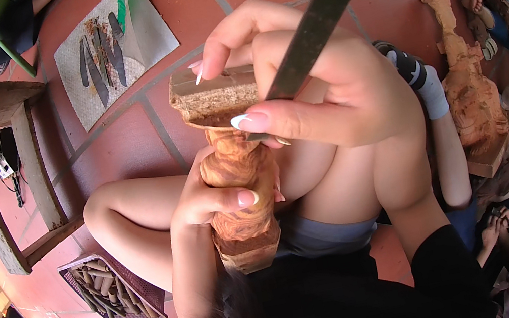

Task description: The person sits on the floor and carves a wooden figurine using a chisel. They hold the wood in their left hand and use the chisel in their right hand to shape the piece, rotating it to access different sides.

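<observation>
Wooden carving (237, 182) stands upright on my lap, my left hand (207, 198) clenched round its middle; my right hand (317, 90) grips one dark file (318, 15) against the squared top. I judge the file could skid off that edge toward my left fingers. I count one carving here, one larger carving (470, 87) beside me, one basket (114, 289) of tools.

Both hands (207, 198) (311, 91) closed, right above left
</observation>
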Available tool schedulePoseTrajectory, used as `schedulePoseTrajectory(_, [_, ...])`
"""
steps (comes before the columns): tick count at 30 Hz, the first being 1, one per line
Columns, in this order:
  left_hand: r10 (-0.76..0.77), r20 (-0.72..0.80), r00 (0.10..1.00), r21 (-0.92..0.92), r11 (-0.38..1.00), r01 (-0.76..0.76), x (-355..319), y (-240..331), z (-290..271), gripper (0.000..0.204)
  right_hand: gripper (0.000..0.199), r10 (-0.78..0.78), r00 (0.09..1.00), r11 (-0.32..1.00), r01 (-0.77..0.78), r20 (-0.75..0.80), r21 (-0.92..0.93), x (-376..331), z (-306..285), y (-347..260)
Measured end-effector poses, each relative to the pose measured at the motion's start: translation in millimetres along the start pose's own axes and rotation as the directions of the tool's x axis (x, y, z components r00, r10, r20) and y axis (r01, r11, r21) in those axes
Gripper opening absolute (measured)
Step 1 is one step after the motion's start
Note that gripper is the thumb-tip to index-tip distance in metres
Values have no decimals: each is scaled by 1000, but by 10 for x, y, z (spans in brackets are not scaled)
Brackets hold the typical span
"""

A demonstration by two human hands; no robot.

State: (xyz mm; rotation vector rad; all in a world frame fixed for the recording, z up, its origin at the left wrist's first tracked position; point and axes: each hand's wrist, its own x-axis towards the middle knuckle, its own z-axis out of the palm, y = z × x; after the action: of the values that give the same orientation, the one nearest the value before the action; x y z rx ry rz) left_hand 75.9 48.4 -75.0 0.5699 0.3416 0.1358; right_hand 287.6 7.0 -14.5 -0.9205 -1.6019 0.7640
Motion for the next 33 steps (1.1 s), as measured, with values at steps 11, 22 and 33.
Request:
schedulePoseTrajectory(11, [-30, 20, 999, -38, 999, 31, 121, -94, -102, 62, 20, -86, 996, 996, 86, 36, 13, -158, -81, 176])
schedulePoseTrajectory(22, [-61, 71, 996, -50, 997, 64, 112, -93, -145, 67, 15, -137, 989, 990, 135, 52, 41, -142, -74, 259])
schedulePoseTrajectory(33, [-62, 68, 996, -64, 996, 66, 118, -106, -148, 67, 14, -121, 993, 989, 121, -1, 81, -166, -12, 298])
